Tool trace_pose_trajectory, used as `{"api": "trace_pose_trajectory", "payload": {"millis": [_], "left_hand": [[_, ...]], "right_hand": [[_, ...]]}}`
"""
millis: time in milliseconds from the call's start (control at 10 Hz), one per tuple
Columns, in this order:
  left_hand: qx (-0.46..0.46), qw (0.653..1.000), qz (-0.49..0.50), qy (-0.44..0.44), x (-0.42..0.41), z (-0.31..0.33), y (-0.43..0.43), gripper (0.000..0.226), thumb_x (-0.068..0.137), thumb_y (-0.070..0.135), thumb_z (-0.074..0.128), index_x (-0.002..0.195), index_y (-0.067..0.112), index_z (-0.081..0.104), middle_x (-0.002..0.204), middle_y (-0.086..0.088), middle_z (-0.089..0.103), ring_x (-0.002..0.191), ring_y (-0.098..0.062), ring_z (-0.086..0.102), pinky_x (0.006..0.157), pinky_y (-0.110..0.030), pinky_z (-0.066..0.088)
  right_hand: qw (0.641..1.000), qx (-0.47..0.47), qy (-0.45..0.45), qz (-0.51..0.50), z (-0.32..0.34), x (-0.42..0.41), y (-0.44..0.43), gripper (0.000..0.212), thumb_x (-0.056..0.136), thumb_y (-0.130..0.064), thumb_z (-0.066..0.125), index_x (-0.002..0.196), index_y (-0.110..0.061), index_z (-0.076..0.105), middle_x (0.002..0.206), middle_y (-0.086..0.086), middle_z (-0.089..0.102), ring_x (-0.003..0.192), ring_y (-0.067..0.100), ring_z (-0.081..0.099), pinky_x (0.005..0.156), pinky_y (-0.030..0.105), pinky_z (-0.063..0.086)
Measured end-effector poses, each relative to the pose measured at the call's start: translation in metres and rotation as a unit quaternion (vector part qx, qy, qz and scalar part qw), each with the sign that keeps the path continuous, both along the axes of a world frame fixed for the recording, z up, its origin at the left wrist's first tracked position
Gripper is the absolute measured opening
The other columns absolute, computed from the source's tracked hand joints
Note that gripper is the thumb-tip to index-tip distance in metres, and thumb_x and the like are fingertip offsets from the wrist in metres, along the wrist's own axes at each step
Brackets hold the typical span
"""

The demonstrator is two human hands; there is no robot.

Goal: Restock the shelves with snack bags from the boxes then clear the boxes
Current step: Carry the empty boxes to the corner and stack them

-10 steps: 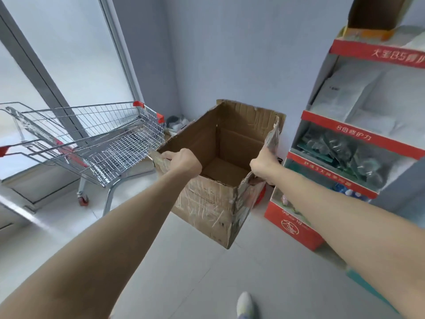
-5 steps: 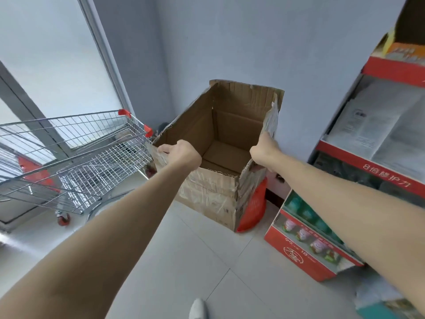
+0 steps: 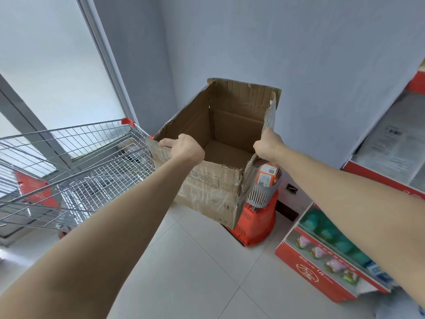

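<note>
An empty brown cardboard box (image 3: 213, 187), worn and taped, hangs in the air in front of me with its flaps up. My left hand (image 3: 186, 148) grips its left rim, fingers curled over the edge. My right hand (image 3: 268, 146) grips the right rim by the torn flap. The inside of the box shows only bare cardboard. The red display shelf (image 3: 322, 270) with small packaged goods stands at the lower right.
A metal shopping cart (image 3: 76, 171) stands at the left by the window. Behind and under the box is a stack of red baskets (image 3: 255, 224) with a grey basket (image 3: 262, 194) holding an orange carton. A grey wall is ahead; white tiled floor lies below.
The box has risen and moved toward the wall corner with both hands still on its rims. The baskets behind it have come into sight.
</note>
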State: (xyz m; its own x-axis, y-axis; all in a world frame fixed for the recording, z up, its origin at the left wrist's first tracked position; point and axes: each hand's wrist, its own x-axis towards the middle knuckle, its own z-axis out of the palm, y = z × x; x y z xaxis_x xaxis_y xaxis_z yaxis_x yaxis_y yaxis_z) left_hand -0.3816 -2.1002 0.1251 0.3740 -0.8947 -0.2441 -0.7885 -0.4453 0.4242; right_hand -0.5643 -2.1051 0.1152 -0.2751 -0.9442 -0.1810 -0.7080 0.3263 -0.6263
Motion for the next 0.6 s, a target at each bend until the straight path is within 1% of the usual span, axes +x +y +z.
{"api": "trace_pose_trajectory", "payload": {"millis": [100,200,300,400,500,600], "left_hand": [[0.031,0.999,-0.010,-0.011,-0.023,-0.008,-0.024,0.068,0.090,0.005,0.053,0.147,-0.001,0.016,0.151,-0.031,0.010,0.133,-0.030,0.035,0.088,-0.031,0.042],[-0.025,0.998,-0.049,0.041,-0.053,-0.015,-0.048,0.057,0.088,0.005,0.052,0.141,0.000,0.031,0.148,-0.030,0.021,0.128,-0.041,0.040,0.101,-0.040,0.042],[-0.008,0.997,-0.045,0.061,-0.085,-0.019,-0.072,0.065,0.087,-0.004,0.047,0.146,0.000,0.020,0.154,-0.027,-0.008,0.121,-0.037,0.050,0.097,-0.040,0.047],[-0.015,0.995,-0.060,0.076,-0.114,-0.026,-0.101,0.061,0.085,-0.005,0.047,0.142,-0.001,0.026,0.152,-0.029,-0.009,0.109,-0.038,0.059,0.090,-0.042,0.052],[-0.008,0.995,-0.075,0.072,-0.135,-0.034,-0.122,0.051,0.087,-0.003,0.049,0.135,0.001,0.034,0.152,-0.029,-0.001,0.095,-0.036,0.062,0.077,-0.036,0.053],[-0.024,0.994,-0.075,0.081,-0.149,-0.042,-0.141,0.041,0.090,0.003,0.051,0.130,0.004,0.039,0.153,-0.026,0.000,0.080,-0.032,0.059,0.065,-0.032,0.046]], "right_hand": [[1.000,-0.008,0.017,-0.017,-0.001,-0.022,-0.018,0.047,0.093,-0.002,0.043,0.138,-0.001,0.032,0.132,0.020,0.047,0.119,0.037,0.051,0.080,0.033,0.046],[0.999,-0.004,0.000,-0.040,-0.004,-0.052,-0.039,0.049,0.092,-0.002,0.044,0.139,-0.001,0.031,0.122,0.019,0.048,0.117,0.038,0.054,0.082,0.035,0.050],[0.998,0.004,-0.013,-0.063,-0.004,-0.084,-0.061,0.047,0.093,-0.001,0.043,0.138,0.002,0.030,0.128,0.021,0.049,0.113,0.039,0.055,0.087,0.040,0.052],[0.997,0.018,-0.005,-0.072,-0.009,-0.112,-0.084,0.047,0.094,-0.003,0.042,0.138,0.005,0.028,0.128,0.022,0.050,0.112,0.038,0.056,0.090,0.043,0.052],[0.996,0.029,-0.019,-0.083,-0.022,-0.132,-0.106,0.045,0.093,-0.003,0.042,0.136,0.004,0.031,0.125,0.022,0.050,0.106,0.040,0.058,0.086,0.045,0.054],[0.995,0.035,-0.016,-0.090,-0.034,-0.147,-0.127,0.042,0.093,-0.003,0.042,0.134,0.003,0.033,0.123,0.022,0.051,0.106,0.038,0.058,0.085,0.045,0.055]]}}
